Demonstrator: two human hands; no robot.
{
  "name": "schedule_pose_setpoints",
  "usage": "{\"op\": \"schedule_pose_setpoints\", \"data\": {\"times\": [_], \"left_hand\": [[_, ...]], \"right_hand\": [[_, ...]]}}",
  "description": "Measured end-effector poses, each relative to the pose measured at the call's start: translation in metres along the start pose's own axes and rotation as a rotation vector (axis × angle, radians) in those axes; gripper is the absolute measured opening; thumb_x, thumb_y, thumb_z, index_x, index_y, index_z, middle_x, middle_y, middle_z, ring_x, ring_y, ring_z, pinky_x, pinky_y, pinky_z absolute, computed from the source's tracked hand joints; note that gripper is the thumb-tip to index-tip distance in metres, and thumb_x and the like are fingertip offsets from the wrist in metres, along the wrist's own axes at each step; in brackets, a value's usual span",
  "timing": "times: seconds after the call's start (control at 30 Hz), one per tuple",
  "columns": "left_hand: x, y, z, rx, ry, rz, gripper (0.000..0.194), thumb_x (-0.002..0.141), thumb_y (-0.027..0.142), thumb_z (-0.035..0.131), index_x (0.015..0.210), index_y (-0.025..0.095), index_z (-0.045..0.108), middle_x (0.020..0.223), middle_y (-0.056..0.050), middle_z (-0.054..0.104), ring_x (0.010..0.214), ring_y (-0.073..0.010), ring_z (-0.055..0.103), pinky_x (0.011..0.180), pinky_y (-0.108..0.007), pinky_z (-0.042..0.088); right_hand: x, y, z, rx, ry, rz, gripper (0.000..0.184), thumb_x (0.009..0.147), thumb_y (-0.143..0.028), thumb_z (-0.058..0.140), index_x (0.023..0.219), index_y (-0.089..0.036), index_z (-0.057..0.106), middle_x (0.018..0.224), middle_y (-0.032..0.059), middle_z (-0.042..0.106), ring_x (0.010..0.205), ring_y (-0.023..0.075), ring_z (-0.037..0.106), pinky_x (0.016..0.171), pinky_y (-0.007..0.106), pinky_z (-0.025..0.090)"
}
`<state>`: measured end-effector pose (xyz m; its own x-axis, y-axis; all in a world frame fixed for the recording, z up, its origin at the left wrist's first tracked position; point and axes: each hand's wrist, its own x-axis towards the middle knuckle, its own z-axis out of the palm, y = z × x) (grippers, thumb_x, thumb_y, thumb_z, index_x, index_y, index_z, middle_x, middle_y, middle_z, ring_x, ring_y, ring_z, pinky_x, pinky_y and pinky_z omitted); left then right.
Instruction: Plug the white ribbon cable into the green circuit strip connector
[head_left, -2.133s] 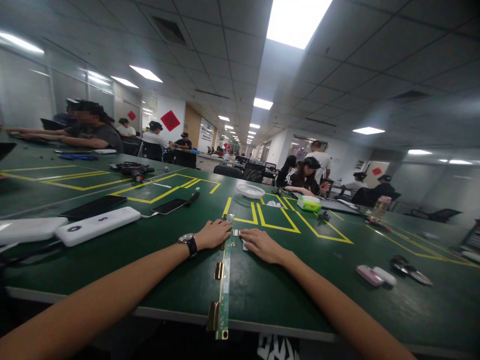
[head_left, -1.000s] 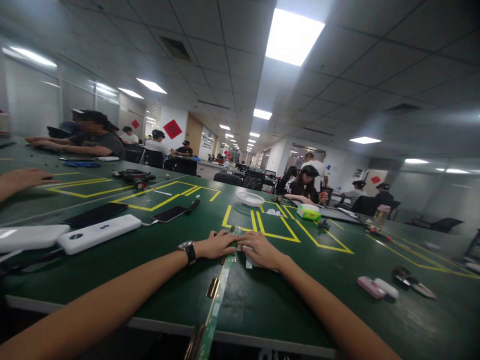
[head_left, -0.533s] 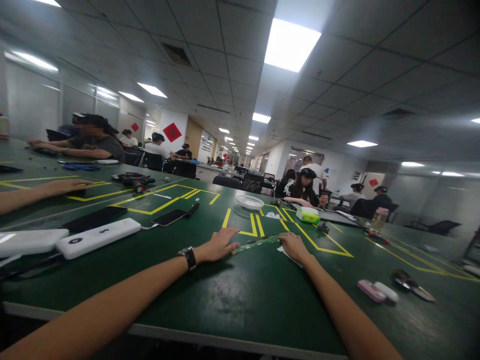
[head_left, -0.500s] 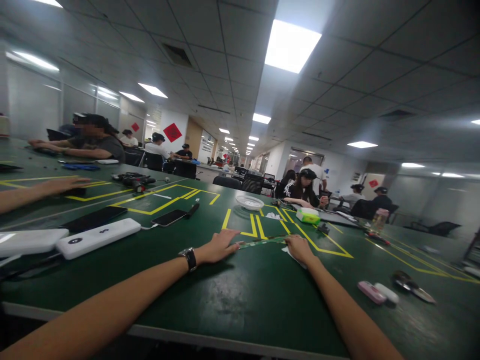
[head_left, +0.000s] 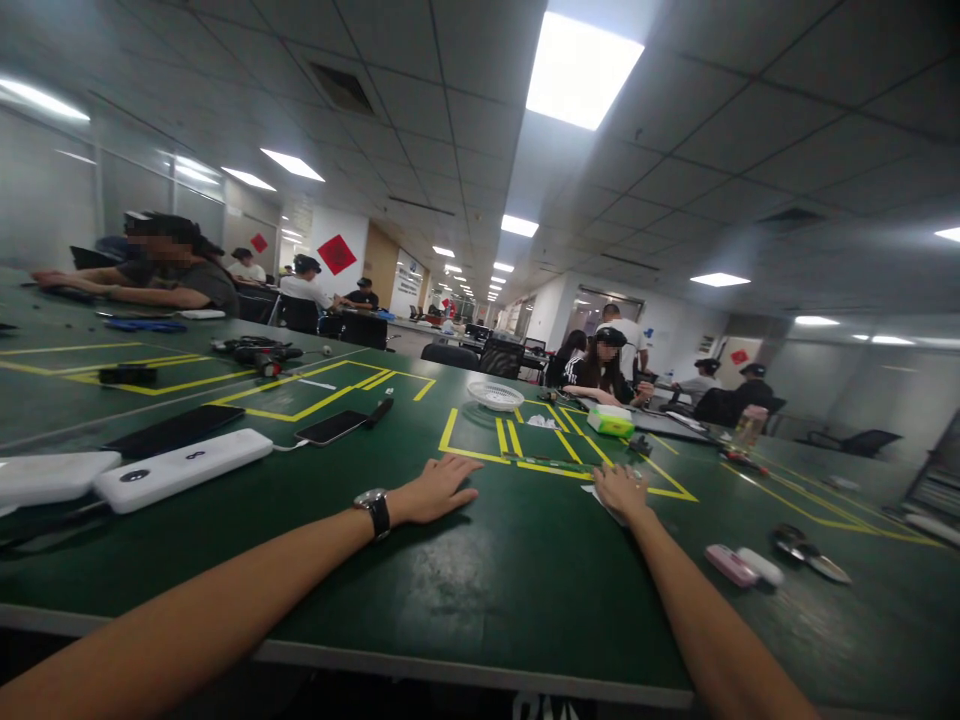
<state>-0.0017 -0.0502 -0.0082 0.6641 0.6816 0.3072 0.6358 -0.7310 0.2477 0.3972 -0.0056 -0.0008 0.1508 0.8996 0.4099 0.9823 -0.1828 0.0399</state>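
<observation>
A long thin green circuit strip (head_left: 551, 462) lies flat across the yellow tape lines on the green table (head_left: 480, 590), just beyond both hands. My left hand (head_left: 439, 490) rests palm down with its fingers spread, a watch on the wrist, holding nothing. My right hand (head_left: 622, 490) lies on a small white sheet (head_left: 602, 497). Its fingers are stretched toward the strip's right end, and I cannot tell whether they touch it.
Two white power banks (head_left: 184, 468) and dark phones (head_left: 330, 427) lie at the left. A white basket (head_left: 496, 395) and a green-white box (head_left: 609, 420) stand farther back. Small pink and white items (head_left: 731, 565) and a metal tool (head_left: 810, 548) lie at the right. Other people sit at the tables.
The strip was turned from pointing toward me to lying crosswise, then pushed farther away onto the yellow lines. Both hands let go of it and now lie flat. A neighbour's hand at the left withdrew.
</observation>
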Motion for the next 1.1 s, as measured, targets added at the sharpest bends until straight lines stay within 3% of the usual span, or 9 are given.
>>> {"op": "schedule_pose_setpoints", "data": {"times": [0.07, 0.13, 0.27, 0.33, 0.4, 0.53, 0.73, 0.93, 1.1], "left_hand": [[-0.001, 0.006, -0.004, -0.029, -0.029, 0.075, 0.046, 0.099, 0.042, 0.040, 0.142, 0.026, 0.036, 0.145, -0.009, 0.041, 0.131, -0.0269, 0.037, 0.102, -0.043, 0.031], [-0.003, 0.017, -0.007, -0.081, -0.088, 0.208, 0.042, 0.099, 0.039, 0.041, 0.140, 0.028, 0.041, 0.145, -0.006, 0.043, 0.132, -0.0252, 0.037, 0.104, -0.041, 0.031], [-0.008, 0.040, -0.002, -0.148, -0.167, 0.403, 0.039, 0.099, 0.036, 0.043, 0.137, 0.030, 0.047, 0.144, -0.003, 0.046, 0.133, -0.0238, 0.039, 0.108, -0.037, 0.029], [-0.012, 0.046, 0.006, -0.148, -0.187, 0.395, 0.040, 0.097, 0.039, 0.048, 0.134, 0.025, 0.052, 0.136, -0.006, 0.055, 0.125, -0.0248, 0.050, 0.106, -0.035, 0.034], [-0.016, 0.048, 0.014, -0.128, -0.186, 0.347, 0.038, 0.095, 0.041, 0.050, 0.128, 0.024, 0.059, 0.128, -0.005, 0.062, 0.121, -0.0258, 0.054, 0.105, -0.033, 0.036], [-0.019, 0.048, 0.018, -0.183, -0.182, 0.346, 0.037, 0.095, 0.044, 0.050, 0.124, 0.025, 0.062, 0.129, -0.002, 0.061, 0.121, -0.0243, 0.053, 0.107, -0.031, 0.036], [-0.016, 0.049, 0.013, -0.236, -0.189, 0.335, 0.039, 0.094, 0.049, 0.050, 0.120, 0.026, 0.065, 0.125, -0.001, 0.064, 0.119, -0.0236, 0.055, 0.107, -0.031, 0.036], [-0.016, 0.045, 0.017, -0.182, -0.215, 0.387, 0.037, 0.096, 0.043, 0.046, 0.124, 0.025, 0.064, 0.126, -0.001, 0.063, 0.117, -0.0223, 0.056, 0.106, -0.030, 0.036], [-0.015, 0.046, 0.016, -0.214, -0.219, 0.336, 0.036, 0.094, 0.047, 0.051, 0.121, 0.028, 0.065, 0.124, 0.001, 0.065, 0.118, -0.0220, 0.055, 0.106, -0.028, 0.037]], "right_hand": [[0.005, -0.011, -0.009, 0.074, 0.071, 0.026, 0.043, 0.097, -0.030, 0.030, 0.122, -0.014, 0.061, 0.134, 0.0183, 0.051, 0.129, 0.0345, 0.040, 0.104, 0.061, 0.026], [0.001, -0.037, -0.023, 0.259, 0.140, -0.065, 0.044, 0.097, -0.028, 0.026, 0.119, -0.014, 0.063, 0.134, 0.0150, 0.053, 0.130, 0.0280, 0.040, 0.109, 0.051, 0.027], [-0.047, -0.121, -0.054, 0.654, 0.058, -0.680, 0.042, 0.099, -0.033, 0.029, 0.129, -0.019, 0.055, 0.138, 0.0099, 0.051, 0.131, 0.0203, 0.041, 0.111, 0.041, 0.029], [-0.080, -0.161, -0.067, 0.717, -0.043, -0.978, 0.043, 0.100, -0.034, 0.030, 0.138, -0.022, 0.046, 0.145, 0.0077, 0.044, 0.134, 0.0184, 0.037, 0.112, 0.040, 0.027], [-0.107, -0.187, -0.076, 0.713, -0.196, -1.229, 0.044, 0.100, -0.033, 0.031, 0.141, -0.022, 0.042, 0.144, 0.0063, 0.045, 0.132, 0.0171, 0.040, 0.111, 0.036, 0.029], [-0.119, -0.196, -0.080, 0.749, -0.305, -1.243, 0.045, 0.100, -0.029, 0.029, 0.138, -0.013, 0.047, 0.133, 0.0100, 0.057, 0.122, 0.0170, 0.051, 0.106, 0.031, 0.036], [-0.112, -0.187, -0.078, 0.738, -0.317, -1.229, 0.045, 0.099, -0.030, 0.035, 0.140, -0.016, 0.044, 0.136, 0.0093, 0.054, 0.124, 0.0187, 0.050, 0.106, 0.033, 0.036], [-0.115, -0.188, -0.083, 0.718, -0.301, -1.232, 0.046, 0.098, -0.032, 0.037, 0.141, -0.016, 0.043, 0.135, 0.0107, 0.055, 0.122, 0.0196, 0.051, 0.106, 0.034, 0.036], [-0.115, -0.188, -0.083, 0.724, -0.313, -1.224, 0.045, 0.099, -0.031, 0.035, 0.141, -0.017, 0.043, 0.135, 0.0098, 0.055, 0.122, 0.0192, 0.051, 0.106, 0.034, 0.036]]}}
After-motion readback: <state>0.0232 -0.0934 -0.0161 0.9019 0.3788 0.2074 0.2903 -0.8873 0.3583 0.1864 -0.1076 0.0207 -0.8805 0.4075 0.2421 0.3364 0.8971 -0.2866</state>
